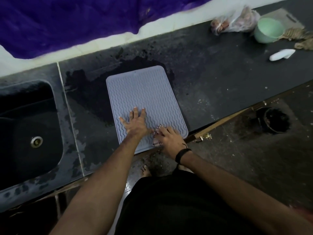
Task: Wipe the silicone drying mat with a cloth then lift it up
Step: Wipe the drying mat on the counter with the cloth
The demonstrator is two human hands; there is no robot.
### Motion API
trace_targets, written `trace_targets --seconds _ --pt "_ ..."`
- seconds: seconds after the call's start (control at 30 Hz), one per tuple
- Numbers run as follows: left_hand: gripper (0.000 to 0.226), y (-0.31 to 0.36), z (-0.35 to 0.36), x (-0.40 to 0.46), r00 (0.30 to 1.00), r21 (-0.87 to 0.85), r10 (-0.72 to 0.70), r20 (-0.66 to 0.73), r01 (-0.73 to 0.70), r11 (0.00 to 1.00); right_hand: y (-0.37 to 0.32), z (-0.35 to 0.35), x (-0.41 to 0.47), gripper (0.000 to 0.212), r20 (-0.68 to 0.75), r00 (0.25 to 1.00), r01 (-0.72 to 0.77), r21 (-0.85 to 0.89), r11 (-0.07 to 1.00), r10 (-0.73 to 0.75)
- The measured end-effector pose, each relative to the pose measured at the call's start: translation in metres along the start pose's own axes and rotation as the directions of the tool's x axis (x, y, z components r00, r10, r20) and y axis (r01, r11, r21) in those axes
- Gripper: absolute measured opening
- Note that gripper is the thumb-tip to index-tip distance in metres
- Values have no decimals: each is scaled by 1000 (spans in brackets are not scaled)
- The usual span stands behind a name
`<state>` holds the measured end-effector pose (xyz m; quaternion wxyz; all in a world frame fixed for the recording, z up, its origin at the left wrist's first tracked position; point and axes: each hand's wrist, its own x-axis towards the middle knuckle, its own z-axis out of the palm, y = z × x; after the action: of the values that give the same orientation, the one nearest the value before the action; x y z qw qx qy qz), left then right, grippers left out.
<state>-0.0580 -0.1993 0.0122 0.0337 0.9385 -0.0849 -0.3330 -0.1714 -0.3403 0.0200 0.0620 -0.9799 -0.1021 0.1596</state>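
A grey silicone drying mat [144, 94] with wavy ridges lies flat on the dark counter [211, 78]. My left hand [136, 122] presses on the mat's near half with fingers spread flat. My right hand [169, 139] rests at the mat's near right corner, its fingers curled over a small pale cloth [157, 142] bunched beneath it. Most of the cloth is hidden under that hand.
A dark sink [28, 129] with a metal drain sits to the left. At the far right stand a green bowl [268, 30], a plastic bag [235, 21], a white bottle [282, 54] and frayed rags [303, 39]. Purple fabric [67, 22] hangs behind. A wet patch surrounds the mat.
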Motion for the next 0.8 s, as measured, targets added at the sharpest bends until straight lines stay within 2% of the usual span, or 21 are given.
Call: trace_targets --seconds 0.17,0.27,0.37,0.43,0.5,0.6,0.8 --pt "116 1 2 6 1000 13 -15 -12 15 1000 25 0 -23 41 24 997 79 -84 993 -77" --pt "117 1 5 8 1000 2 -21 -18 21 1000 32 -12 -21 45 38 998 61 -50 997 -59" --pt "121 1 2 14 999 -13 -37 -34 37 999 33 -35 11 57 -114 993 15 52 999 -9" --pt "122 -2 -4 21 998 -29 -51 -44 50 998 31 -49 46 56 -181 983 -2 71 997 15" --pt "122 -6 -9 26 997 -28 -68 -38 67 997 30 -54 78 55 -146 989 -27 59 998 35" --pt "125 -9 -10 32 998 -38 -67 4 67 997 33 -41 95 56 -12 999 -51 41 998 52" --pt "126 -15 -6 33 999 -85 -16 46 20 996 41 -9 54 48 -66 997 47 12 999 -46"
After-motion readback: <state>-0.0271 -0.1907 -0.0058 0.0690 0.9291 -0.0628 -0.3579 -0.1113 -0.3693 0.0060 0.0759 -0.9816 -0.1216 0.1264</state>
